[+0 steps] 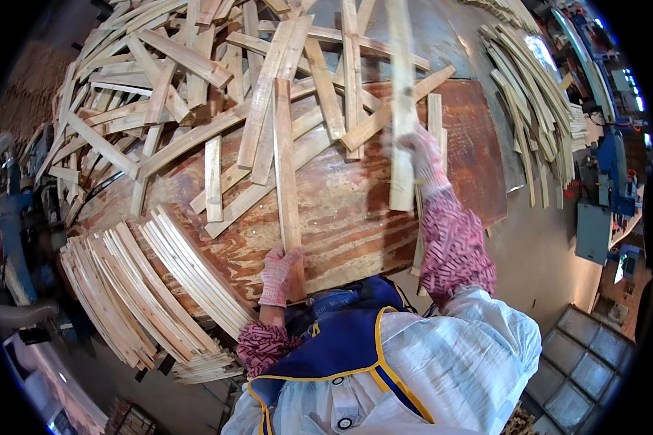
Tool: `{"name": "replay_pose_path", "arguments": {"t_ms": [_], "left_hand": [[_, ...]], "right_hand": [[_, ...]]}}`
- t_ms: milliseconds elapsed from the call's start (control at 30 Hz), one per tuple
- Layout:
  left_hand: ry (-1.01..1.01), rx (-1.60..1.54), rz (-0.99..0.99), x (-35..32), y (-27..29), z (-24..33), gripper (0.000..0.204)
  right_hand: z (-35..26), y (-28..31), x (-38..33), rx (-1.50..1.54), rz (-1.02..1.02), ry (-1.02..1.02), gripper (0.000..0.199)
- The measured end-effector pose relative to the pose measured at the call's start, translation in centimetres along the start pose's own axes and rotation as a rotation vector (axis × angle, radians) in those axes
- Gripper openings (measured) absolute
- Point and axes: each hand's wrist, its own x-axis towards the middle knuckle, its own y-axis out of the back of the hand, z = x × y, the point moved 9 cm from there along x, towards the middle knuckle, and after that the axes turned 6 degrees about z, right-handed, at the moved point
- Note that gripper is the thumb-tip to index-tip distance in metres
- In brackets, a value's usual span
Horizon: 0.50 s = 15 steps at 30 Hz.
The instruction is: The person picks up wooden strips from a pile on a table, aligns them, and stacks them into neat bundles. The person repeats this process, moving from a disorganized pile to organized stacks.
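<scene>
My left hand, in a pinkish work glove, is closed on the near end of a long wooden slat. That slat points away from me across a worn reddish-brown plywood tabletop. Farther out and to the right, my gloved right hand grips a pale wooden strip near its near end. The strip stretches far ahead and is smeared by motion. Both forearms wear red patterned sleeves. Between and beyond my hands, loose slats lie crossed over one another.
A big tangled pile of slats covers the table's far left. Neat rows of strips stand along the left near edge. More long strips are stacked at far right. Glass panes in a frame are at lower right, with machinery beyond.
</scene>
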Motion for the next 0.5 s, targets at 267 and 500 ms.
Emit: {"name": "replay_pose_path", "arguments": {"t_ms": [267,500], "left_hand": [[-0.010,0.101,-0.007,0.3,0.8,0.7,0.019],[-0.114,0.401,0.091,0.5,2.1,1.8,0.020]], "right_hand": [[-3.9,8.7,-6.1,-1.563,0.748,0.520,0.065],[-1.6,-3.0,5.0,-1.179,0.599,0.018,0.107]]}}
